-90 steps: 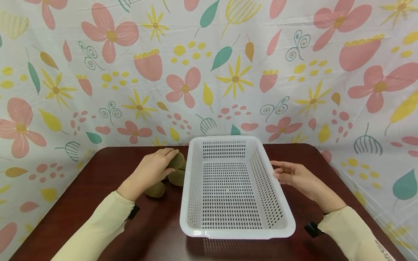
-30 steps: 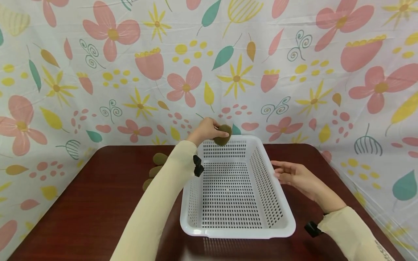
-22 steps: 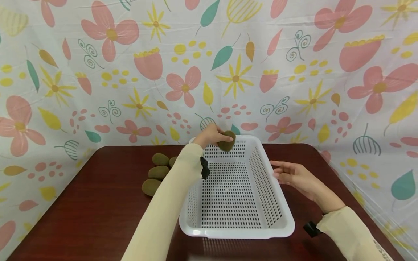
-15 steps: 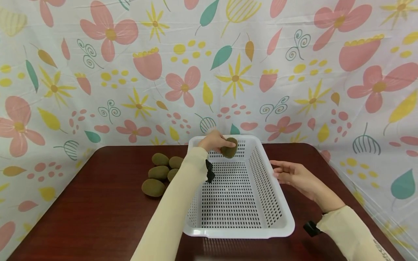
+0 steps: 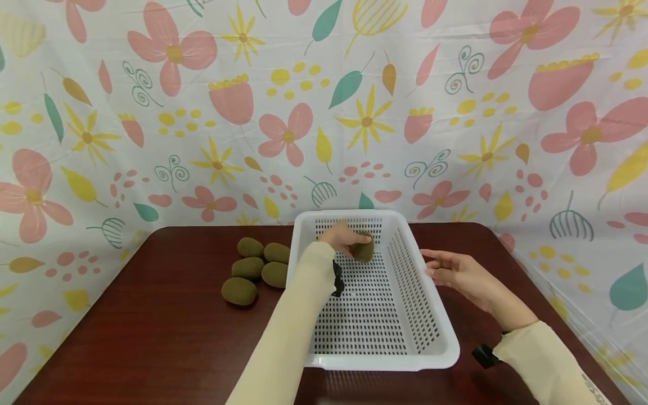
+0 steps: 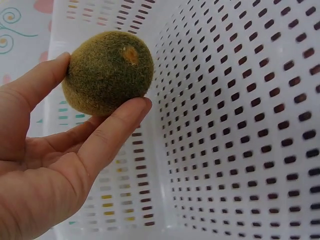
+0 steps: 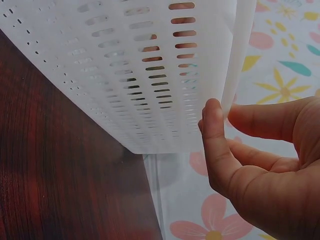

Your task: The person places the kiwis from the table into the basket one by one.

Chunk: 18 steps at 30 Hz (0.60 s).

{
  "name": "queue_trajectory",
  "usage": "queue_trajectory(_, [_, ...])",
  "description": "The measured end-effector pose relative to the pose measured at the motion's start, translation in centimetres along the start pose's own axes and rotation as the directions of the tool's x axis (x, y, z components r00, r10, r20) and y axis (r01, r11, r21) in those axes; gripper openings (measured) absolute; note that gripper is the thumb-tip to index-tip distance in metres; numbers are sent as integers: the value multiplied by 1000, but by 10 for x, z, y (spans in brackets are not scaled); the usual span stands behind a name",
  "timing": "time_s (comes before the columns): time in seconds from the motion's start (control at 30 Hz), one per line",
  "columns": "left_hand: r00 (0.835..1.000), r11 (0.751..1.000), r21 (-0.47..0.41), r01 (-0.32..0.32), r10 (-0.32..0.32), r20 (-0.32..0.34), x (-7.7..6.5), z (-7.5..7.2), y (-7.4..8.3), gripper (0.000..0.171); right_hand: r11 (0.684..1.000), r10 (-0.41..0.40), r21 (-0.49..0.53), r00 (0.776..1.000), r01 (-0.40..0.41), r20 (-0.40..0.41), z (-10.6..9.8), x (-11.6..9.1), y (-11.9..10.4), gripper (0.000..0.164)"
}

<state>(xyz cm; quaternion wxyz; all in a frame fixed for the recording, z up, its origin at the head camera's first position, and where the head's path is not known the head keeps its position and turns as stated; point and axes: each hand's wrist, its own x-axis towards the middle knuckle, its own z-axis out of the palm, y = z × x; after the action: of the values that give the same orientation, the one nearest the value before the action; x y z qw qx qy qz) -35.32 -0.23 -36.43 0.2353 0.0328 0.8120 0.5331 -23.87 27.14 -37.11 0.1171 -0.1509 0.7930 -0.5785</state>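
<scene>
A brown fuzzy kiwi (image 5: 364, 250) is pinched in my left hand (image 5: 341, 236), inside the far part of the white perforated plastic basket (image 5: 374, 362). The left wrist view shows the thumb and fingers around the kiwi (image 6: 107, 75), which is apart from the basket floor. My right hand (image 5: 462, 277) is at the basket's right side. Up close in the right wrist view, its thumb and index finger pinch the basket's rim (image 7: 238, 60). Several more kiwis (image 5: 239, 291) lie on the table left of the basket. The left forearm hides part of the basket's left wall.
The dark red-brown table (image 5: 152, 332) carries the basket and the loose kiwis. Behind and beside it hangs a white cloth (image 5: 324, 73) printed with flowers and leaves, close to the basket's far end.
My left hand took a kiwi from the group on the left, carried it right over the far rim, then lowered it into the basket. The right hand has stayed at the rim.
</scene>
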Motion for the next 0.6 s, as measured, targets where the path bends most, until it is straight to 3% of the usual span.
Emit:
queue_trajectory(0.23, [998,998,-17,58,-58,-16,10,10,-12,52,1000,-4,17,1000,4,5,2,0,1,60])
queue_trajectory(0.6, [997,997,-31,68,-67,31,8,21,-8,42,1000,3,3,1000,-3,-3,3,4,0,61])
